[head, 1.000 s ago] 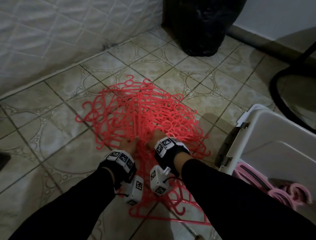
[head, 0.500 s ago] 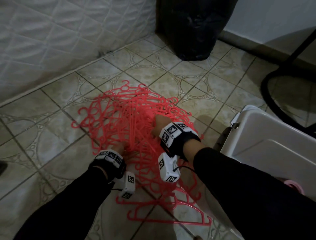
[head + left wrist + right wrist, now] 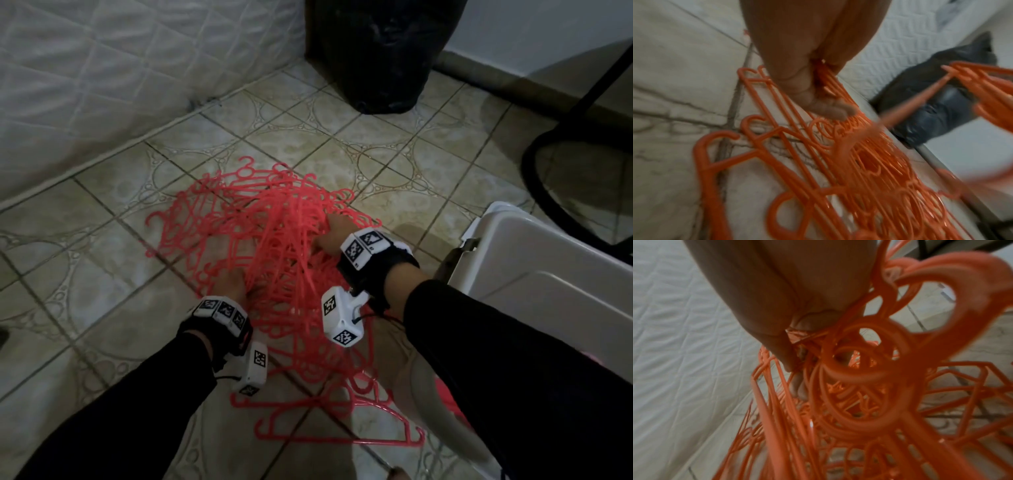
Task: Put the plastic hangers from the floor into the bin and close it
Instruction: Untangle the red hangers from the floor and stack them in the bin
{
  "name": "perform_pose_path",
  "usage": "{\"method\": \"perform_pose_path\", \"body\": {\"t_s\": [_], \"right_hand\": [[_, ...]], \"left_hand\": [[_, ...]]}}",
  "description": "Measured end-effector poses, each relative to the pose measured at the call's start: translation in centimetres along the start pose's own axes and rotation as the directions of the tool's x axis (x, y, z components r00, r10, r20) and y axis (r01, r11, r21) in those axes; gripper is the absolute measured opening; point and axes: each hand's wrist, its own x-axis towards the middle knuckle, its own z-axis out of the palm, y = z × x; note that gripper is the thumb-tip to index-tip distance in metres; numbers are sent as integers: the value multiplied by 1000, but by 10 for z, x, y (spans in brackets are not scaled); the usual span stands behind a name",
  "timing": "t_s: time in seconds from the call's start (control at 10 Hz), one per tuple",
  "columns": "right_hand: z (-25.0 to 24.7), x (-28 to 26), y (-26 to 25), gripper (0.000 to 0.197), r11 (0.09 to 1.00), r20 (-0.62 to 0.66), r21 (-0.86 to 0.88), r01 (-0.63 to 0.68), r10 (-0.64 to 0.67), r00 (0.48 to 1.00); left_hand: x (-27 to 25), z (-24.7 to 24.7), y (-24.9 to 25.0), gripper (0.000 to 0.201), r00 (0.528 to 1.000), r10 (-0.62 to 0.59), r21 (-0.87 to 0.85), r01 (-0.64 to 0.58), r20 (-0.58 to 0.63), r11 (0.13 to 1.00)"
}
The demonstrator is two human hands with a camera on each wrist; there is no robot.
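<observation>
**Two hands gathering a tangled bundle**

Both hands work the plastic hangers (image 3: 260,240) heaped on the tiled floor (image 3: 102,274). Nearest, the left hand (image 3: 233,284) curls around several bars; farther, the right hand (image 3: 334,233) clenches a raised bunch, probably to lift toward the open bin (image 3: 534,260) beside it.

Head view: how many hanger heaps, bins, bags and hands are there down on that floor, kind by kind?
Heap of red hangers: 1 (single hangers too tangled to count)
White bin: 1
Black bag: 1
Hands: 2, the left hand and the right hand, both gripping hangers
Total: 5
</observation>
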Motion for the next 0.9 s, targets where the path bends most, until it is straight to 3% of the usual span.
{"method": "perform_pose_path", "body": {"t_s": [0.1, 0.2, 0.3, 0.4, 0.5, 0.6, 0.7, 0.8, 0.9], "right_hand": [[-10, 4, -4, 20, 975, -7, 217, -52, 54, 998], [-17, 10, 2, 26, 967, -23, 256, 5, 1, 1000], [-28, -8, -6, 17, 980, -73, 183, 76, -63, 995], [-37, -20, -10, 27, 980, -84, 19, 198, -196, 977], [-44, -31, -16, 44, 945, -40, -127, 302, -309, 950], [-50, -42, -26, 43, 863, 15, -254, 437, -448, 894], [-47, -44, -37, 44, 753, 104, -429, 499, -507, 855], [-33, -44, -39, 39, 673, 170, -502, 543, -539, 825], [-24, -48, -46, 39, 624, 229, -571, 534, -503, 833]], "left_hand": [[-28, -8, 10, 41, 989, 96, -223, -119, -110, 968], [-42, -8, 17, 50, 947, 284, -304, -317, -149, 898], [-57, -14, 31, 26, 952, 305, -454, -287, -36, 843], [-68, -19, 43, 21, 914, 389, -569, -258, 119, 781], [-72, -26, 44, 21, 871, 466, -451, -358, 153, 818], [-69, -42, 40, 19, 842, 534, -301, -491, 78, 818], [-70, -61, 38, 23, 867, 499, -369, -466, -8, 804], [-66, -75, 33, 25, 831, 549, -424, -531, -91, 733], [-66, -82, 30, 31, 840, 524, -441, -527, -141, 726]]}}
